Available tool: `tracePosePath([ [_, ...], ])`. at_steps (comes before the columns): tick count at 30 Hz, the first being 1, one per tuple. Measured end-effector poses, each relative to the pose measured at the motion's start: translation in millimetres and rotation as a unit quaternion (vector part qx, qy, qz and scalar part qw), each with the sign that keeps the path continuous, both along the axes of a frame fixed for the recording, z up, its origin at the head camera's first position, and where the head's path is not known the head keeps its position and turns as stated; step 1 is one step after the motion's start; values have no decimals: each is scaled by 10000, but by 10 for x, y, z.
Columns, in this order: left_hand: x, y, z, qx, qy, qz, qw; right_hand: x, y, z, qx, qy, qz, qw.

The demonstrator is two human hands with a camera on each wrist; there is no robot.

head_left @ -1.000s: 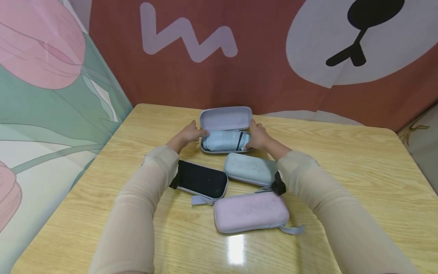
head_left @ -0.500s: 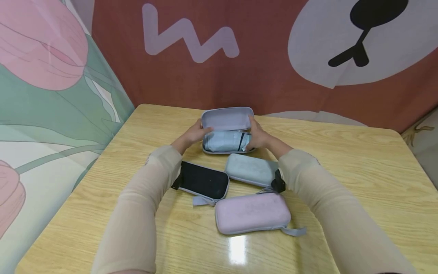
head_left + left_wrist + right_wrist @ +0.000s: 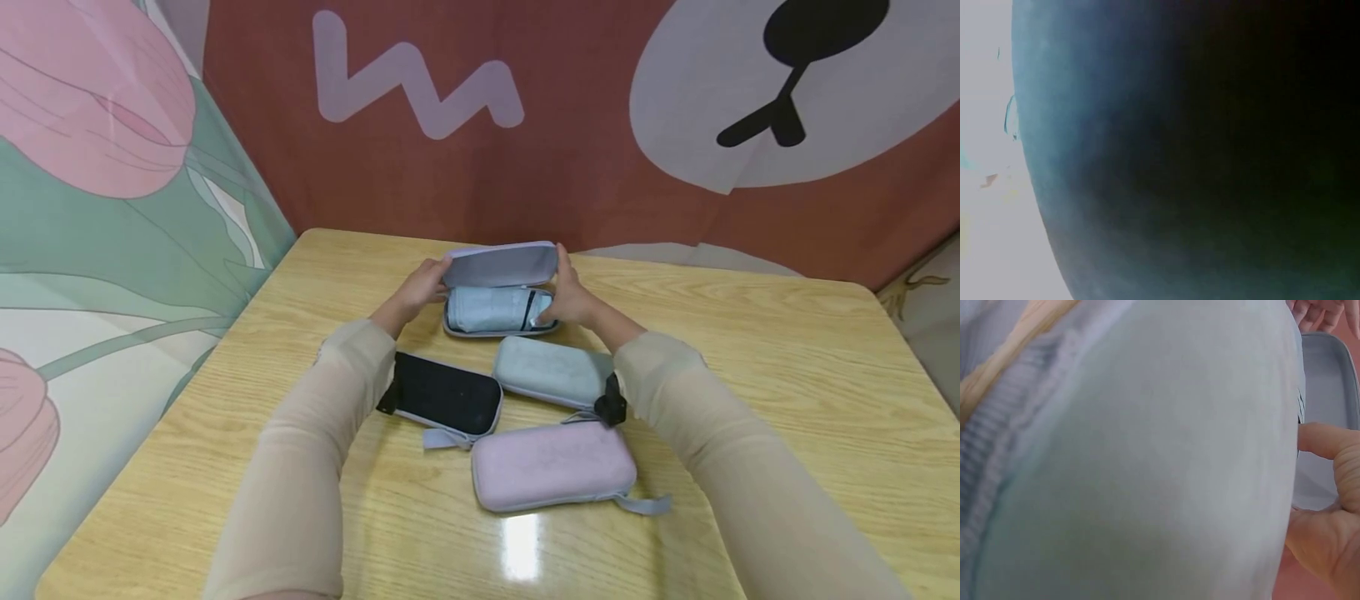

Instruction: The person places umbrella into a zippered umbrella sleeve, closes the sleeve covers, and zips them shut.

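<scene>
At the back of the table lies an unzipped grey-lilac hard zip case (image 3: 450,331), its lid (image 3: 501,267) raised and leaning forward. Inside it is a light blue folded bundle (image 3: 483,309) with a dark strap. My left hand (image 3: 420,290) grips the lid's left edge. Along the lid's right edge my right hand (image 3: 572,297) stretches its fingers upward, its thumb down by the bundle's right end. In the right wrist view, fingers of the left hand (image 3: 1322,314) show beyond the grey lid (image 3: 1329,381).
Nearer than the case lie a black zip case (image 3: 446,393), a pale green one (image 3: 551,369) and a pink one (image 3: 553,467), all zipped. The green case fills much of the right wrist view; a dark surface (image 3: 1210,150) fills the left one. Printed cloth (image 3: 570,183) hangs behind the table.
The lid has tipped forward over the bundle. My left hand has moved up onto the lid's left edge, and my right fingers have risen along its right edge.
</scene>
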State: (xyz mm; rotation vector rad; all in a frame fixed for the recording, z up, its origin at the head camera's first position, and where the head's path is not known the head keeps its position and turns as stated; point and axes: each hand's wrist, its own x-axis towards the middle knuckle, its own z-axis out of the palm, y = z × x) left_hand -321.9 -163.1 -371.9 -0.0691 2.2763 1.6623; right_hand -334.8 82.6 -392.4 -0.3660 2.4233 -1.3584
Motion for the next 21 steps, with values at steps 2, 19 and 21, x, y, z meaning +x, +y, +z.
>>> tracePosePath([
  [2,8,7,10,-34,12,26,10000,17,9,3,-104,-104,-9,9999],
  [19,44,21,52,-547,-146,-66,9984,69,138,8,-200,-270,92,9994],
  [21,52,13,53,-536,-180,-174,9982,77,149,11,-108,-224,72,9997],
])
